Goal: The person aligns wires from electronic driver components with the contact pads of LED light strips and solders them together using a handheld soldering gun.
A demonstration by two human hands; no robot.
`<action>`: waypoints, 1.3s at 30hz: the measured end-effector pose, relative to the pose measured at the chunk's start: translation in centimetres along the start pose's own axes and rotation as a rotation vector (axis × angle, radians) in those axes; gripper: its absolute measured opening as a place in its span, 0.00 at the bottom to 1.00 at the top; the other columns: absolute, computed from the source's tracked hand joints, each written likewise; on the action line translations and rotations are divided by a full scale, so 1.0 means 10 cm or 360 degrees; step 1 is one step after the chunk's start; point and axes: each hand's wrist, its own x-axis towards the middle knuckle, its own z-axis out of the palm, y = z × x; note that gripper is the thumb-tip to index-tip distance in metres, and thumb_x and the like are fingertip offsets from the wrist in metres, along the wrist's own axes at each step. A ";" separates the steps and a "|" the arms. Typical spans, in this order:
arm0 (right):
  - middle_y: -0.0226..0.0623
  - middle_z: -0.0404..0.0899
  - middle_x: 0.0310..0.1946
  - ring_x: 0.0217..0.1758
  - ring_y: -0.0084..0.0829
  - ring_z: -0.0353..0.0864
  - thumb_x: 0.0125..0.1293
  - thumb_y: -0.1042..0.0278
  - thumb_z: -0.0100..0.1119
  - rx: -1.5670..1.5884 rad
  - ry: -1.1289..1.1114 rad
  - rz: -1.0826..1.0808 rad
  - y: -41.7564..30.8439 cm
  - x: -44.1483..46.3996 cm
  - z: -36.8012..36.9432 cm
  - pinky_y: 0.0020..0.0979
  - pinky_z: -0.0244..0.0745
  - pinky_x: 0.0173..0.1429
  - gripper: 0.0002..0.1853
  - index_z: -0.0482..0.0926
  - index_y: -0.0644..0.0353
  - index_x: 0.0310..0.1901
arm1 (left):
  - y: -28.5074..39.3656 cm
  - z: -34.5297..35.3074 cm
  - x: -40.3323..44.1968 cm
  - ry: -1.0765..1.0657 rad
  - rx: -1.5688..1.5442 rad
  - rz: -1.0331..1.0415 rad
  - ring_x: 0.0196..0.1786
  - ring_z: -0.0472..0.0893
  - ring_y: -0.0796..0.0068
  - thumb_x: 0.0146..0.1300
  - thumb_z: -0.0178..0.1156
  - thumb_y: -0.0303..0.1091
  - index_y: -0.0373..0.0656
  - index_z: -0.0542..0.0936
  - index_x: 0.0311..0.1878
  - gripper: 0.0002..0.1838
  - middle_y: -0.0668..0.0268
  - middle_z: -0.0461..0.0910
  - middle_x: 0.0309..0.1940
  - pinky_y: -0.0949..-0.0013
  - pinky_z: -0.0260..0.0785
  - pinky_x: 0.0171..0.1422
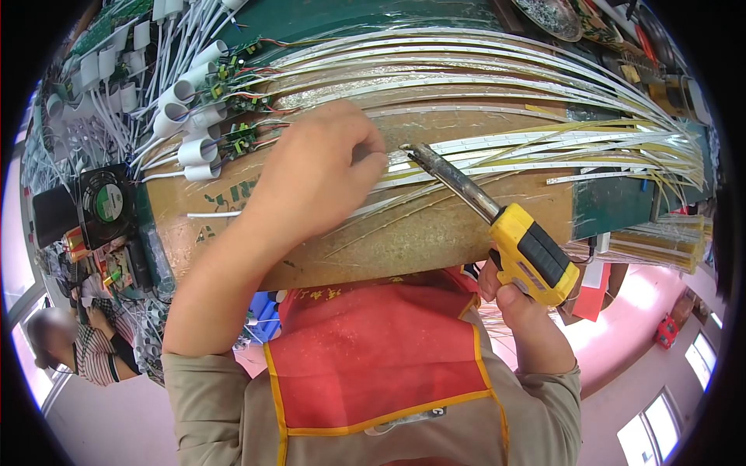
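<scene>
My right hand (497, 287) grips a yellow and black soldering gun (536, 256). Its dark metal barrel slants up to the left, the tip close to my left fingers and over white LED strips (497, 145). My left hand (322, 167) reaches across the brown board with its fingers curled into a pinch near the strip ends; whatever lies between the fingertips is hidden. Small green circuit boards (242, 138) with red and black wires sit left of that hand, joined to white plastic sleeves (198, 151) and cables.
A brown cardboard sheet (435, 241) covers part of the green table. White cables crowd the left side. A black fan (105, 202) stands at the left edge. A metal dish (552, 17) lies at the far right. Another person (97, 342) sits at lower left.
</scene>
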 end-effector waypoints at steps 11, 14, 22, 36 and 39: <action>0.28 0.77 0.32 0.35 0.23 0.74 0.65 0.63 0.67 -0.0136 0.0008 0.0049 0.12 -0.09 -0.12 0.29 0.70 0.39 0.14 0.78 0.60 0.46 | 0.04 0.10 -0.01 0.0125 0.0134 0.0042 0.42 0.81 0.53 0.56 0.63 0.27 0.37 0.80 0.31 0.04 0.58 0.80 0.36 0.58 0.73 0.49; 0.29 0.73 0.28 0.30 0.23 0.71 0.64 0.53 0.70 -0.0169 0.0059 0.0068 0.17 -0.10 -0.10 0.28 0.68 0.35 0.27 0.73 0.62 0.56 | 0.03 0.11 -0.01 0.0136 0.0128 0.0049 0.42 0.81 0.53 0.56 0.63 0.27 0.37 0.80 0.31 0.04 0.58 0.80 0.35 0.58 0.73 0.48; 0.28 0.77 0.35 0.37 0.24 0.75 0.65 0.71 0.63 -0.0131 0.0000 0.0044 0.08 -0.06 -0.08 0.30 0.71 0.40 0.08 0.78 0.60 0.44 | 0.01 0.12 -0.01 0.0140 0.0150 0.0095 0.42 0.81 0.53 0.55 0.63 0.27 0.37 0.80 0.31 0.04 0.58 0.80 0.35 0.57 0.74 0.48; 0.27 0.70 0.25 0.26 0.21 0.70 0.62 0.48 0.74 0.0096 0.0104 -0.0082 0.00 -0.01 0.03 0.26 0.67 0.29 0.28 0.72 0.62 0.49 | 0.02 0.11 0.00 0.0131 0.0149 0.0090 0.40 0.81 0.54 0.55 0.63 0.28 0.38 0.80 0.30 0.04 0.59 0.80 0.35 0.57 0.74 0.46; 0.28 0.69 0.24 0.23 0.22 0.68 0.60 0.46 0.76 0.0043 0.0192 -0.0241 -0.02 0.05 0.03 0.26 0.66 0.27 0.41 0.67 0.65 0.64 | 0.02 0.12 0.00 0.0135 0.0149 0.0088 0.41 0.81 0.54 0.55 0.63 0.28 0.38 0.80 0.30 0.04 0.59 0.80 0.35 0.57 0.74 0.46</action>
